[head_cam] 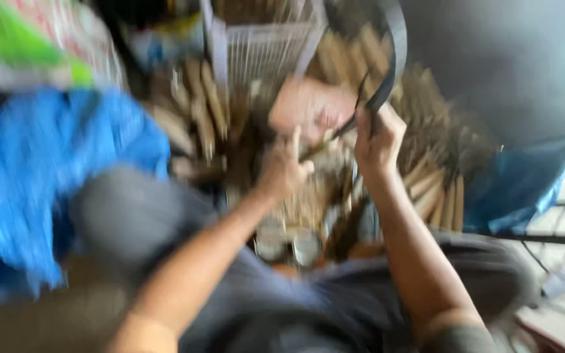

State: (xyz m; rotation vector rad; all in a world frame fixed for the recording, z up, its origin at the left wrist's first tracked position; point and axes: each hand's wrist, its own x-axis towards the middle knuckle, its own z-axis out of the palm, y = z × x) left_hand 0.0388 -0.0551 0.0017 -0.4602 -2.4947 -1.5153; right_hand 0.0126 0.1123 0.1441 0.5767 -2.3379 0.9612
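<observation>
Above the heap of tan wooden sticks (436, 196), our right hand (377, 140) grasps a curved black strap (387, 78); our left hand (282, 170) pinches a thin stick (318, 149).

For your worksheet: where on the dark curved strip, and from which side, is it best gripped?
Probably at the lower end of the dark curved strip, from below, where the right hand meets it. The strip arcs upward from there, so the fingers could wrap across its narrow width. Blur hides finer detail.

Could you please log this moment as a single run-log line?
left hand: on thin stick | right hand: grips black curved strip | around: wooden sticks, blue sheet | image blurred
</observation>
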